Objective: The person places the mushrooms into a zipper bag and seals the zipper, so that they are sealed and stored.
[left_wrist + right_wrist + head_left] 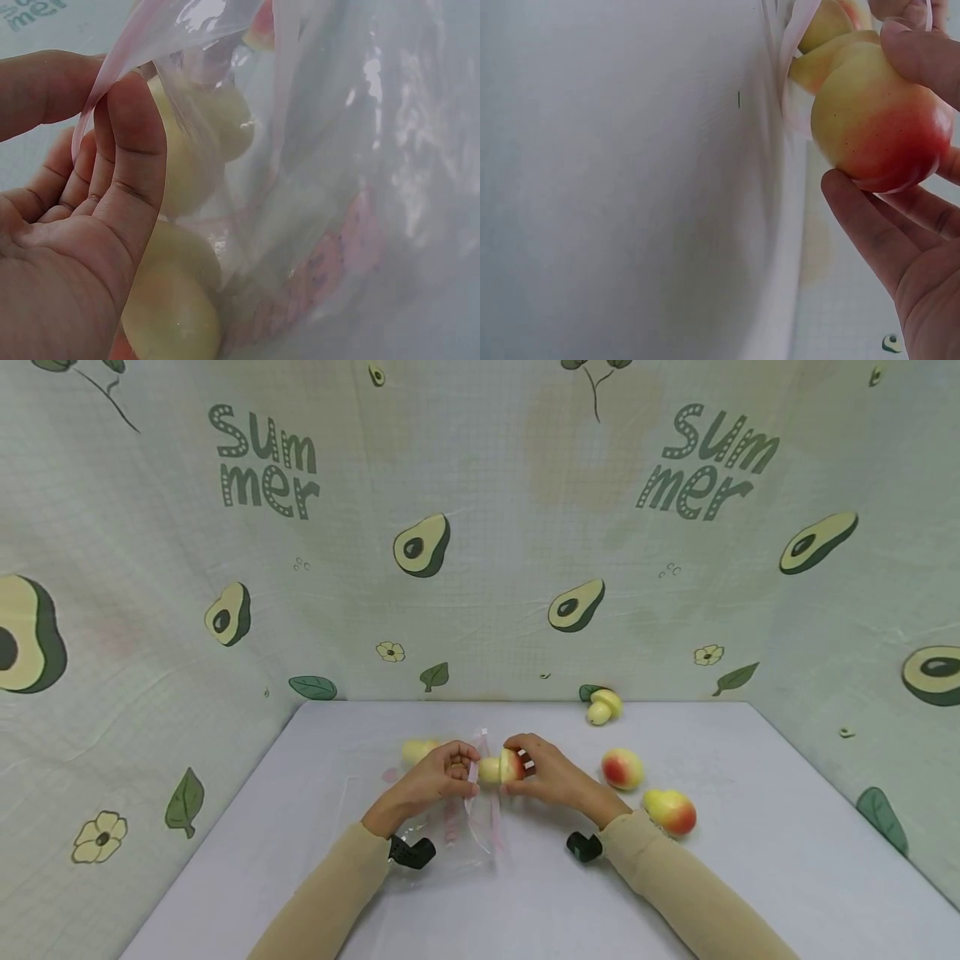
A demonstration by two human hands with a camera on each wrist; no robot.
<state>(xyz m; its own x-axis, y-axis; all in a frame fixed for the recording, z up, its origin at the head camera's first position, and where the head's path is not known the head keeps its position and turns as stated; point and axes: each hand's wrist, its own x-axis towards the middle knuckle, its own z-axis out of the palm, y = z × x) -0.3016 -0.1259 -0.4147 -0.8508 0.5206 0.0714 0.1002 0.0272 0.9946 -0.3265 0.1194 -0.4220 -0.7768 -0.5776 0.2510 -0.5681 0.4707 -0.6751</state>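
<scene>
My left hand (438, 774) pinches the pink-edged rim of a clear zip bag (474, 842) between thumb and fingers. The right hand (553, 773) holds a yellow toy mushroom (513, 767) with a red-blushed cap, thumb and fingers round the cap. Its pale stem points left at the bag's mouth and overlaps the rim in the head view. In the left wrist view, pale yellow mushrooms (171, 300) show behind the clear plastic. Another pale yellow piece (417, 752) is seen just left of the left hand, partly covered by it.
To the right on the white table (750, 893) lie a red-and-yellow mushroom (671, 812), close by the right forearm, and a rounded one (622, 769). A pale yellow mushroom (603, 707) lies near the back edge. A printed cloth (495, 543) rises behind and at both sides.
</scene>
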